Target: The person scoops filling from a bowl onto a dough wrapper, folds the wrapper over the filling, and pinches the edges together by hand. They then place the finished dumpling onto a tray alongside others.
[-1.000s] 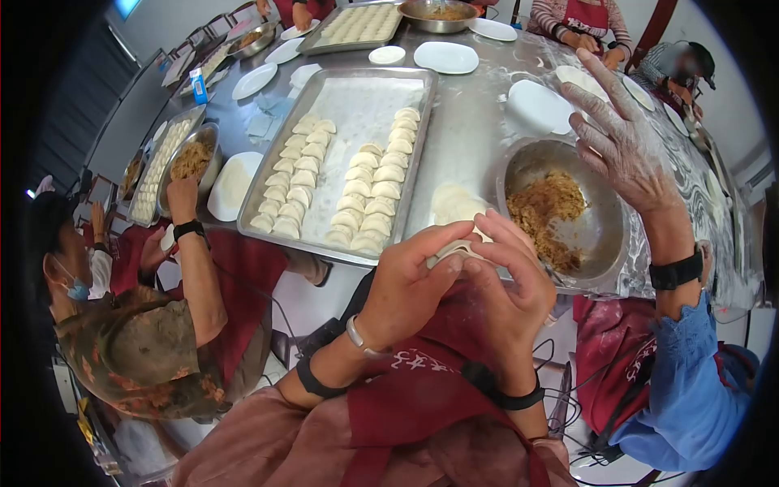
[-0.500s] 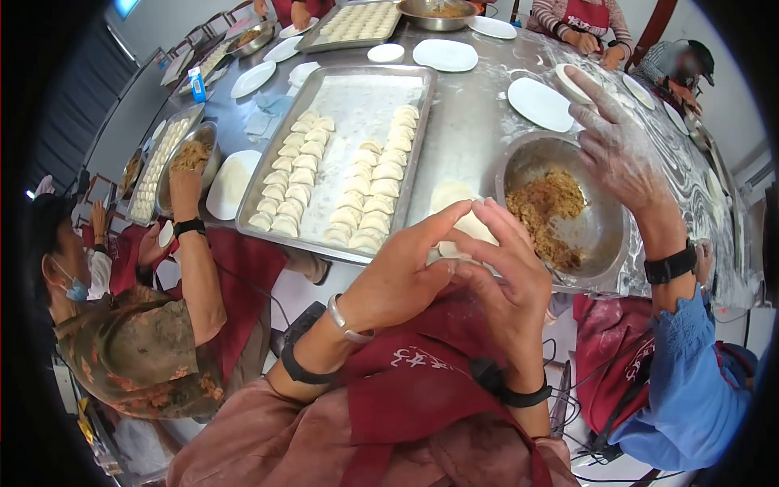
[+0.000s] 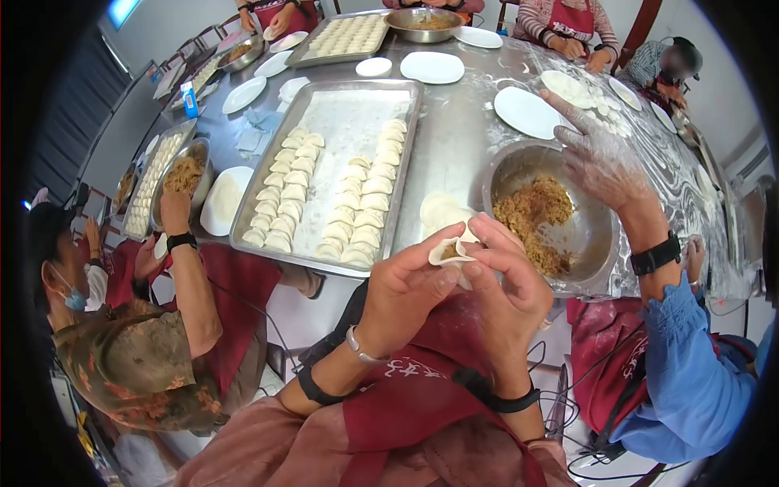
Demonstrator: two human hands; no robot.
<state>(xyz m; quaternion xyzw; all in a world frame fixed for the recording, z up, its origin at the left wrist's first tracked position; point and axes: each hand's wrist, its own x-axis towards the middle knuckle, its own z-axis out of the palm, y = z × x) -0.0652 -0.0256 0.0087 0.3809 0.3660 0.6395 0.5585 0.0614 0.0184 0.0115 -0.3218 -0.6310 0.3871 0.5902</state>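
A dumpling [image 3: 451, 253] with filling showing inside its folded wrapper is held between both my hands, close to the table's front edge. My left hand [image 3: 406, 288] pinches its left side, and my right hand [image 3: 511, 280] pinches its right side with thumb and fingers. Just beyond my fingers lie several round dough wrappers [image 3: 440, 209], partly hidden by my hands. Right of them stands a steel bowl [image 3: 596, 243] with brown minced filling [image 3: 531, 215]. A metal tray [image 3: 345, 109] with rows of folded dumplings [image 3: 372, 200] sits to the left.
At right, a co-worker's floury hand [image 3: 604, 158] reaches over the bowl. Another co-worker's hand [image 3: 174, 209] dips into a filling bowl [image 3: 203, 154] at left. White plates [image 3: 527, 112] and a second dumpling tray [image 3: 345, 36] stand farther back. Other people work around the table.
My hands have turned, bringing the dumpling's open top and filling into view. The camera view has shifted slightly. The left co-worker's hand is deeper at the filling bowl's near edge.
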